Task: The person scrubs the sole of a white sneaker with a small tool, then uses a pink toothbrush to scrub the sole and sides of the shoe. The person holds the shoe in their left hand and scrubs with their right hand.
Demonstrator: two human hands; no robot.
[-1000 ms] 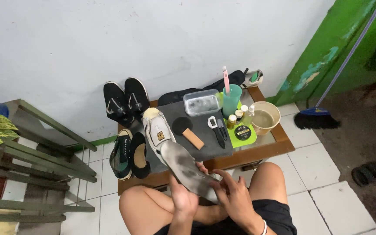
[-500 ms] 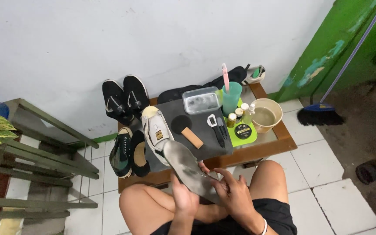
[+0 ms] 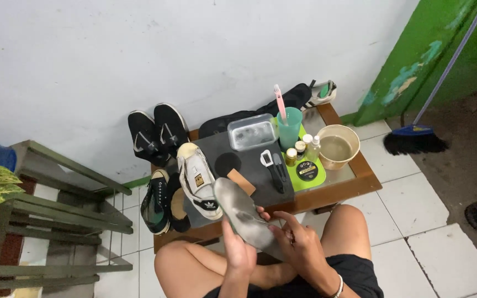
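Left hand: gripping the dirty grey insole from below.
Right hand: clasping the insole's near end.
Tabletop: carrying a white sneaker.

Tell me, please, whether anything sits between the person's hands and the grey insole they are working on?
Nothing visible does. The left hand and the right hand both grip the grey insole directly, above the person's lap. The white sneaker lies apart from it on the low table.
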